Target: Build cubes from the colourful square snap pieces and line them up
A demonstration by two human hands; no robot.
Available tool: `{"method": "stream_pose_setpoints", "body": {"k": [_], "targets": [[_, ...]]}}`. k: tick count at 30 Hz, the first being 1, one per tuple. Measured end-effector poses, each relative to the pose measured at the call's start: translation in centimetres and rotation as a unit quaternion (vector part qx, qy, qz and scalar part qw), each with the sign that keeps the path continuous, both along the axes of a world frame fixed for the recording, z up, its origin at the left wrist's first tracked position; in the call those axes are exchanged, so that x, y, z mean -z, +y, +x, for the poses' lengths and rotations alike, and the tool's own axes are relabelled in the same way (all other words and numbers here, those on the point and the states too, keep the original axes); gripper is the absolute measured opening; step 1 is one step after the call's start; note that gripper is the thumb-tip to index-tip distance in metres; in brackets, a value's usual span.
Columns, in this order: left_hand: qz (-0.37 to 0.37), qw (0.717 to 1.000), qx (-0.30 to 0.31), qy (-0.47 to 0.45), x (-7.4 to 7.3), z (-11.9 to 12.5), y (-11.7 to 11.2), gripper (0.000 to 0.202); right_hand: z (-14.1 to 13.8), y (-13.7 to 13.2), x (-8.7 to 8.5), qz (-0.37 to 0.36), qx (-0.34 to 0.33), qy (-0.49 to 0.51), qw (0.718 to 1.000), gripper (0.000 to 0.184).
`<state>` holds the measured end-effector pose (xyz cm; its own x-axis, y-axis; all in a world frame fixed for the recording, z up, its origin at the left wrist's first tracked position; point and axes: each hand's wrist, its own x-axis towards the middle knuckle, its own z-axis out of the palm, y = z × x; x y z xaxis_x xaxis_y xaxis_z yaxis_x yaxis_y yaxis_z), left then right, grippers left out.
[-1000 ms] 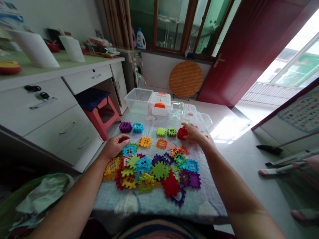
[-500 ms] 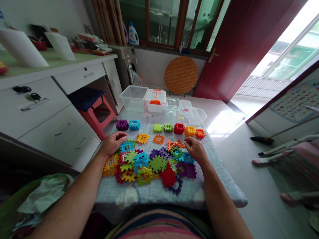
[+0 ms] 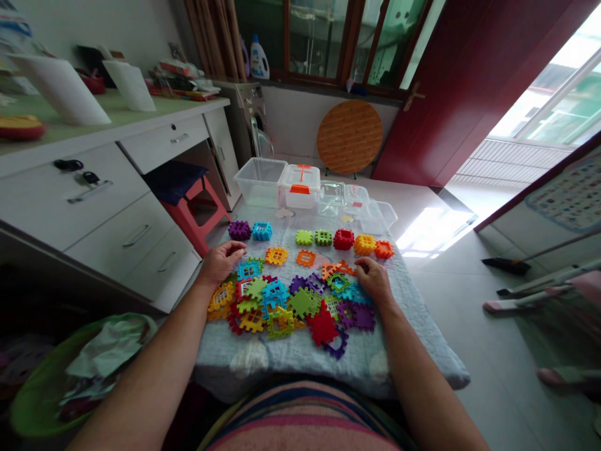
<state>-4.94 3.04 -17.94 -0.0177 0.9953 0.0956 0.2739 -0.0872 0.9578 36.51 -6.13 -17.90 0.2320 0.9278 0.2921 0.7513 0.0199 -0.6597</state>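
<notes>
On the left of the cloth-covered table, my left hand [image 3: 220,264] rests with loosely bent fingers, thumb and forefinger a little apart and nothing visible in them. A blue building tile [image 3: 249,269] lies just to its right. My right hand [image 3: 374,280] is at the right end of some orange tiles [image 3: 337,269], its fingers loosely curled; whether they touch is unclear. Between my forearms spreads a pile of notched plastic tiles, among them a red tile [image 3: 322,323], a green tile [image 3: 305,302] and a purple tile [image 3: 364,317]. Single yellow [image 3: 277,255] and orange [image 3: 305,257] tiles lie beyond it.
Behind the pile, interlocked blocks stand in a row, including purple [image 3: 240,230], blue [image 3: 261,231], red [image 3: 344,238] and yellow [image 3: 365,244]. Clear plastic boxes [image 3: 260,181] line the far edge. A pink stool [image 3: 206,207] stands left, and a green basket [image 3: 35,401] sits lower left.
The whole view has shifted slightly rightward and up with the head. Both hands stay in nearly the same places, and the tiles and blocks have not visibly moved.
</notes>
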Motion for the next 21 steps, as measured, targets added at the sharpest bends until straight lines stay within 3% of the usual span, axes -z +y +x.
{"method": "stream_pose_setpoints", "body": {"k": [8,21], "targets": [[-0.018,0.997,-0.019,-0.069,-0.89,0.36,-0.34,0.043,0.08,-0.08,-0.27,0.008,0.021,0.041,0.999,0.025],[-0.006,0.994,-0.026,-0.102,-0.61,-0.46,-0.17,0.034,0.35,-0.03,-0.21,0.001,0.018,0.053,0.998,0.025]]}}
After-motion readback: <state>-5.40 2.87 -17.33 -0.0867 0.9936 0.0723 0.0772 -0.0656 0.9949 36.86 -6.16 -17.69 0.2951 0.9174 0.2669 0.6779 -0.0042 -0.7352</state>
